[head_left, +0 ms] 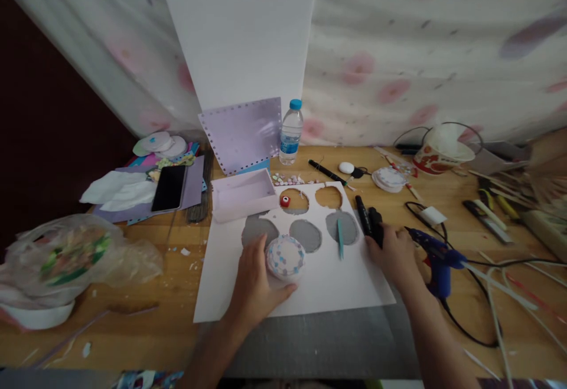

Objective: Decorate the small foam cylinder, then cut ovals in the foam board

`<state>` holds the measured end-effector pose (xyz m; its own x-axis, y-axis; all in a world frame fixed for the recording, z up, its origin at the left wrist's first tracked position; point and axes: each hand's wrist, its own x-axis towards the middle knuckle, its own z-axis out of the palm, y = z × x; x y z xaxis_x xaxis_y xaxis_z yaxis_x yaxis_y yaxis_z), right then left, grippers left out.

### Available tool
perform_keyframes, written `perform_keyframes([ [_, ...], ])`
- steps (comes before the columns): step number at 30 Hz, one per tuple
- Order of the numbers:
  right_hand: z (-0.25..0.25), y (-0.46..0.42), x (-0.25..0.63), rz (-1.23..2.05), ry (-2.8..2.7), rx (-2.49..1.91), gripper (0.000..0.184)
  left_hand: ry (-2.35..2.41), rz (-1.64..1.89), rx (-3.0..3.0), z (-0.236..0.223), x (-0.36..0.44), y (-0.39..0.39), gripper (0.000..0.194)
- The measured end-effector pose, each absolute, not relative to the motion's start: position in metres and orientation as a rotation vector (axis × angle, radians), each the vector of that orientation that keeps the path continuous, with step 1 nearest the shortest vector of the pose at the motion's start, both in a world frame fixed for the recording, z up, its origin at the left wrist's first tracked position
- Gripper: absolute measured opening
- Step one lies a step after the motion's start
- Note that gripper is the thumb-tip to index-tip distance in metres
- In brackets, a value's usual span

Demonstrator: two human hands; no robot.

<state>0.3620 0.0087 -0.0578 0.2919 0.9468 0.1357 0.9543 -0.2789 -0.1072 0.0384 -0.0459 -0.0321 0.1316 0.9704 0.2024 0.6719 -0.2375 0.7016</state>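
My left hand [254, 285] curves round the side of a small round white piece [286, 257] dotted with blue and lilac, thumb in front and fingers behind. The piece is over a white sheet [248, 306] with several round holes cut in it. To the right, my right hand [396, 256] closes on a thick black marker-like thing [376, 224], partly hidden by the fingers. Beside it lies a black marker [363, 215]. A blue glue gun [440, 262] rests just right of that hand. Teal tweezers [340, 238] lie across one hole.
Behind the sheet stand a lilac open box [243, 194], a water bottle [291, 132] and a lilac dotted panel [243, 132]. A phone [169, 188] and a plastic bag [80, 253] are at left. Cables, a paper bowl [436, 156] and a cutter knife [487, 222] occupy the right.
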Motion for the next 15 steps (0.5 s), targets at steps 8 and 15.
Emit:
perform_keyframes([
  [8, -0.05, 0.003, 0.374, 0.159, -1.797, -2.339, 0.05, 1.406, 0.968, 1.524, -0.032, 0.036, -0.039, 0.092],
  [15, -0.039, 0.008, 0.377, 0.408, -1.676, -2.361, 0.061, 1.115, 1.166, 1.082, -0.021, 0.021, -0.046, 0.085],
])
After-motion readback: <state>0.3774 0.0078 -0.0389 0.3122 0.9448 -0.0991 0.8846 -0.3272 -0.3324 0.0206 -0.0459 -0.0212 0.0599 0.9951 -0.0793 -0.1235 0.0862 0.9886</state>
